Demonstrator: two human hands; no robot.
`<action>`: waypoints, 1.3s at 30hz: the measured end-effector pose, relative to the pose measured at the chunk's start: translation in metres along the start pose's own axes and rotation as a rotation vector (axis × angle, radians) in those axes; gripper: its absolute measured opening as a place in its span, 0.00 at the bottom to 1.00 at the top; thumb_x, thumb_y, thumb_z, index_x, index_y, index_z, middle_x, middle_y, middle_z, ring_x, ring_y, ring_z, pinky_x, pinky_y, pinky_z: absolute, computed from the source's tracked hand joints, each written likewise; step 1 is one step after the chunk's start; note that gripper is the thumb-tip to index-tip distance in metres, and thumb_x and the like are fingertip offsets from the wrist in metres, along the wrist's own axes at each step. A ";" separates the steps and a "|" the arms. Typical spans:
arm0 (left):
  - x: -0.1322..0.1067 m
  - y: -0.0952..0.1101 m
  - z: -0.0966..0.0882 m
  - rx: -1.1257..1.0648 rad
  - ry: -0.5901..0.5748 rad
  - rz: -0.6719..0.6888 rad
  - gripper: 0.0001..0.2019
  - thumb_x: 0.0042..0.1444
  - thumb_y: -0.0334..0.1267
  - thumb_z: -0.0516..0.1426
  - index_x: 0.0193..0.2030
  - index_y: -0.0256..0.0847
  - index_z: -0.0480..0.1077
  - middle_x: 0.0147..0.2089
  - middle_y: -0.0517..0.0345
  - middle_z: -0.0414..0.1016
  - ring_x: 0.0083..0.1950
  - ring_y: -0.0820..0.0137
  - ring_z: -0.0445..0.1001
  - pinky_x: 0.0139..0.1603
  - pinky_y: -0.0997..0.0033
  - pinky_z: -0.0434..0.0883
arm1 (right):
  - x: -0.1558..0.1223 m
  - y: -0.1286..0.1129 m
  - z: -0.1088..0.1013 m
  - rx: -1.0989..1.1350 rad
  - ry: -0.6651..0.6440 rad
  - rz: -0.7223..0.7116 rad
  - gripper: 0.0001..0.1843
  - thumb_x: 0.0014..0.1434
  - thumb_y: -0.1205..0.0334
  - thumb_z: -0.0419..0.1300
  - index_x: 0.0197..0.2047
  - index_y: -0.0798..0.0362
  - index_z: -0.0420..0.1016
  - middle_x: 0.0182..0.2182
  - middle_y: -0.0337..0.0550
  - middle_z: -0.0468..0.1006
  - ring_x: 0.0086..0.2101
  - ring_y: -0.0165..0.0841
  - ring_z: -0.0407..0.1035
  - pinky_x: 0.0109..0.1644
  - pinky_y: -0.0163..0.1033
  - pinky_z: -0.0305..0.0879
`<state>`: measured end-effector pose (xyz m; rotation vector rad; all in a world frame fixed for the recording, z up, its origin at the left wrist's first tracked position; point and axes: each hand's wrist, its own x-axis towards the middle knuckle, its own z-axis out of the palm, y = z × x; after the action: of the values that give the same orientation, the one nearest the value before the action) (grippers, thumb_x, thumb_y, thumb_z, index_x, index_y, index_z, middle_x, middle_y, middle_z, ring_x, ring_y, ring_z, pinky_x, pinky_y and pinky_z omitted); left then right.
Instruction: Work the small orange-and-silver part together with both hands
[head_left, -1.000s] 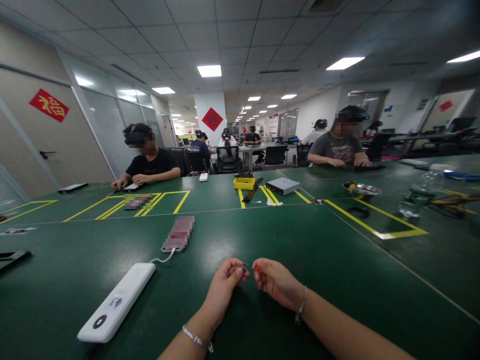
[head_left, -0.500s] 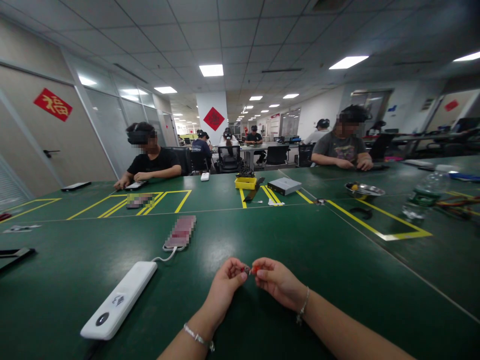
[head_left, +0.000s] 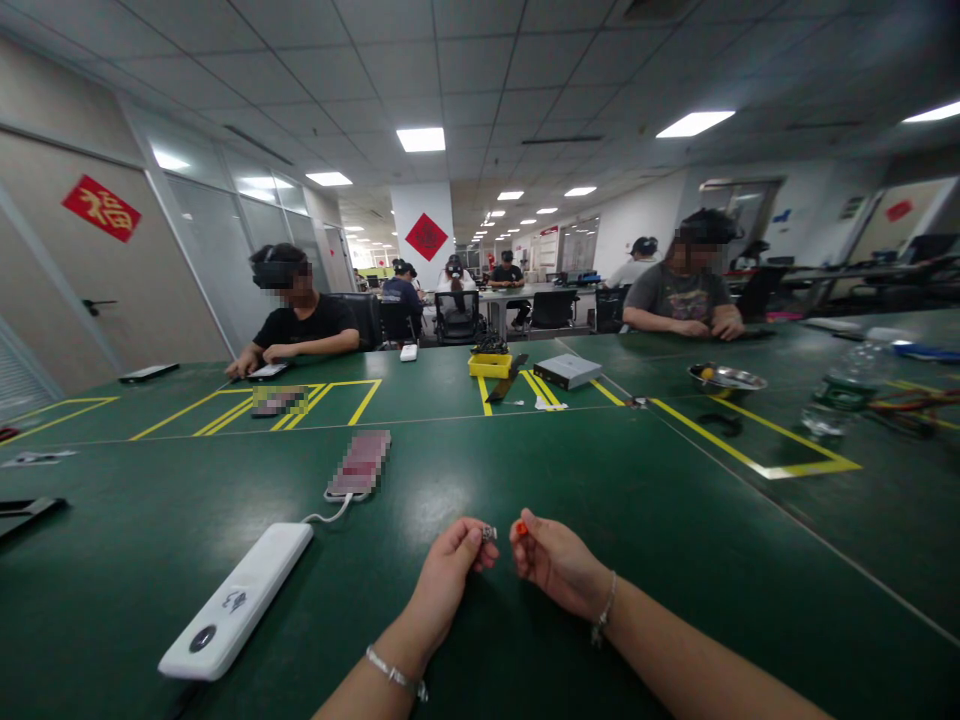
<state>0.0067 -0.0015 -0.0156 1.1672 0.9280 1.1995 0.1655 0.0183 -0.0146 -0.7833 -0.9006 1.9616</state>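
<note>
Low in the middle of the view, both my hands hover just above the green table. My left hand is closed in a pinch on a tiny silver metal part at its fingertips. My right hand pinches a tiny orange part. A small gap separates the two parts. Each wrist wears a bracelet.
A white power bank lies at left, cabled to a phone. Farther off are a yellow bin, a grey box, a metal bowl and a plastic bottle. Other people sit along the table's far side.
My hands brought the two small parts together half a second ago, then drew them slightly apart again. The camera shifted a little.
</note>
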 end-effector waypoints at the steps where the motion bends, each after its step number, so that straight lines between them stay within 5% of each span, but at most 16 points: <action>1: 0.000 0.000 0.000 -0.001 -0.001 0.002 0.14 0.52 0.47 0.51 0.30 0.37 0.66 0.24 0.60 0.68 0.26 0.74 0.64 0.29 0.75 0.59 | 0.000 0.000 0.000 -0.003 0.003 0.003 0.21 0.47 0.45 0.57 0.25 0.58 0.66 0.16 0.36 0.66 0.18 0.23 0.59 0.26 0.32 0.53; 6: 0.000 0.002 0.001 -0.005 0.004 -0.012 0.15 0.51 0.49 0.51 0.29 0.37 0.66 0.22 0.61 0.66 0.24 0.74 0.63 0.28 0.75 0.58 | 0.000 0.001 -0.001 -0.002 -0.013 0.007 0.20 0.48 0.47 0.57 0.26 0.58 0.66 0.17 0.37 0.66 0.19 0.23 0.60 0.27 0.32 0.54; 19: -0.002 0.008 0.001 -0.052 -0.009 0.008 0.08 0.41 0.34 0.60 0.29 0.39 0.65 0.30 0.61 0.69 0.31 0.73 0.66 0.34 0.75 0.61 | -0.004 -0.001 0.002 -0.039 -0.040 -0.067 0.13 0.35 0.71 0.66 0.27 0.58 0.68 0.27 0.38 0.71 0.24 0.23 0.63 0.31 0.32 0.58; 27: -0.002 0.007 0.000 0.009 -0.024 0.002 0.09 0.45 0.40 0.58 0.33 0.39 0.67 0.27 0.62 0.68 0.30 0.73 0.64 0.34 0.75 0.60 | -0.005 -0.002 0.003 -0.057 -0.065 -0.057 0.12 0.33 0.74 0.66 0.25 0.58 0.69 0.25 0.36 0.71 0.23 0.22 0.62 0.28 0.31 0.55; 32: -0.002 0.005 -0.001 0.077 -0.023 -0.008 0.15 0.51 0.49 0.51 0.28 0.38 0.67 0.21 0.62 0.64 0.25 0.74 0.61 0.30 0.74 0.58 | -0.005 -0.002 0.002 -0.096 -0.108 -0.041 0.12 0.34 0.71 0.66 0.25 0.58 0.69 0.25 0.38 0.71 0.24 0.23 0.63 0.29 0.31 0.55; 39: -0.002 0.004 -0.001 0.087 -0.017 -0.011 0.19 0.54 0.49 0.48 0.20 0.38 0.64 0.18 0.64 0.61 0.22 0.75 0.57 0.27 0.75 0.55 | -0.004 0.000 0.000 -0.106 -0.152 -0.014 0.14 0.48 0.54 0.59 0.27 0.59 0.67 0.18 0.37 0.66 0.19 0.23 0.60 0.26 0.32 0.54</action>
<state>0.0051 -0.0037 -0.0123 1.2377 0.9804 1.1485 0.1674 0.0146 -0.0137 -0.6916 -1.1054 1.9945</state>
